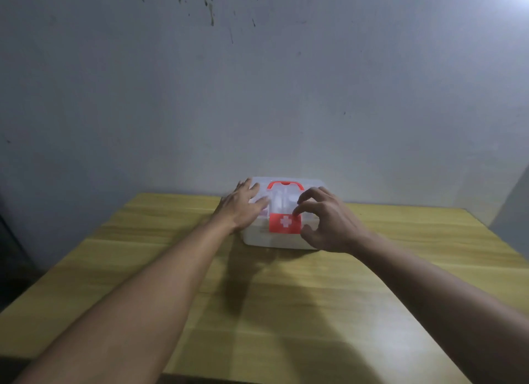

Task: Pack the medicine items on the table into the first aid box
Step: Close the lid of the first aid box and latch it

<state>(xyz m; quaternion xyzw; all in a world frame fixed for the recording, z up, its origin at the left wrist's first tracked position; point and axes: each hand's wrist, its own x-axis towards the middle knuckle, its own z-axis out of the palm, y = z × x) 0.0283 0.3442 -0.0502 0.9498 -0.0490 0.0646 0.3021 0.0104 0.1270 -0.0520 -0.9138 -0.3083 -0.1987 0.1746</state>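
A white translucent first aid box [274, 239] stands near the far edge of the wooden table, its lid down. It has a red handle [284, 183] on top and a red latch with a white cross [285, 222] at the front. My left hand [242, 207] lies flat on the left part of the lid, fingers spread. My right hand [326, 220] hovers at the box's front right, fingers curled, fingertips by the latch's upper right corner. Pale items show faintly through the lid. I see no loose medicine items on the table.
The yellow wooden table [286, 297] stretches toward me, with its right edge running off at the right. A grey wall [257, 97] rises directly behind the box. Dark floor shows left of the table.
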